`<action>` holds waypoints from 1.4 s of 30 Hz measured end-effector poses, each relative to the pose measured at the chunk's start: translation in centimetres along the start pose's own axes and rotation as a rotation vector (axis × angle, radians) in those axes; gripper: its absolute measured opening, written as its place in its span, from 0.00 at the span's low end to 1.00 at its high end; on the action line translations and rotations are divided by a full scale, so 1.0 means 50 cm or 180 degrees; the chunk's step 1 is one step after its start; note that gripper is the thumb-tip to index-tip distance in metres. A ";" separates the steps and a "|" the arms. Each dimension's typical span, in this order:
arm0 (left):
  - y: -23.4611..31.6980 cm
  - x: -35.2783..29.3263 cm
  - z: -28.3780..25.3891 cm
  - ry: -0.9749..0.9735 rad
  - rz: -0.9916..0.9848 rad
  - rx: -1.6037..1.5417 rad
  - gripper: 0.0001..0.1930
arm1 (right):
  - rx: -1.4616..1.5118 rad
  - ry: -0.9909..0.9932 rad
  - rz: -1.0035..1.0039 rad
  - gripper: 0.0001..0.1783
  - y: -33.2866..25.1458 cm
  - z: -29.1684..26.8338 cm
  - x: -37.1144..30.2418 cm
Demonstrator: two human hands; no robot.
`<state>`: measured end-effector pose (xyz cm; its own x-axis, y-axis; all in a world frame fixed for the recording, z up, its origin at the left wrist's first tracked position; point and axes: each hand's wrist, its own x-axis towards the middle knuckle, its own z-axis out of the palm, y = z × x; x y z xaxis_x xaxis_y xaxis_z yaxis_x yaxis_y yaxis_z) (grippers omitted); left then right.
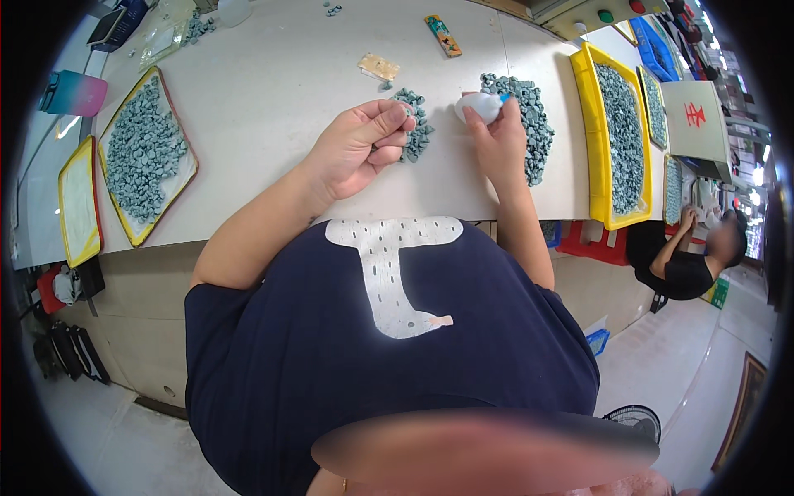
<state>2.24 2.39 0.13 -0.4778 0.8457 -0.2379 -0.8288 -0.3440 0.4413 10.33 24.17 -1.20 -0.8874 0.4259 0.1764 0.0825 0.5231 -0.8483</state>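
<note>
Pale tabletop (256,107) spreads wide before the person, with a yellow bin (589,132) of small pieces near its right side and a red-edged tray (198,162) at the left. Right hand (501,142) holds a white squeeze bottle (471,107), its fingers closed around the body, just beside the large heap (539,136) of grey-green pieces. Left hand (357,147) has thumb and forefinger pressed together, next to the small heap (420,136); whether a piece is between them, I cannot tell. The bottle is probably light and soft, so it is better gripped gently by its round body, away from the blue tip (504,97). The pieces look hard and may slip; pinching their edges seems safest.
</note>
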 end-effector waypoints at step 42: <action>-0.007 0.000 0.006 0.0159 0.0084 -0.0098 0.09 | -0.2623 0.0422 -0.2586 0.16 -0.171 -0.078 -0.001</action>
<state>2.61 2.66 0.23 -0.5128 0.8150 -0.2697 -0.8239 -0.3789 0.4214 11.42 22.58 7.99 -0.7641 -0.2067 0.6111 -0.1757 0.9781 0.1113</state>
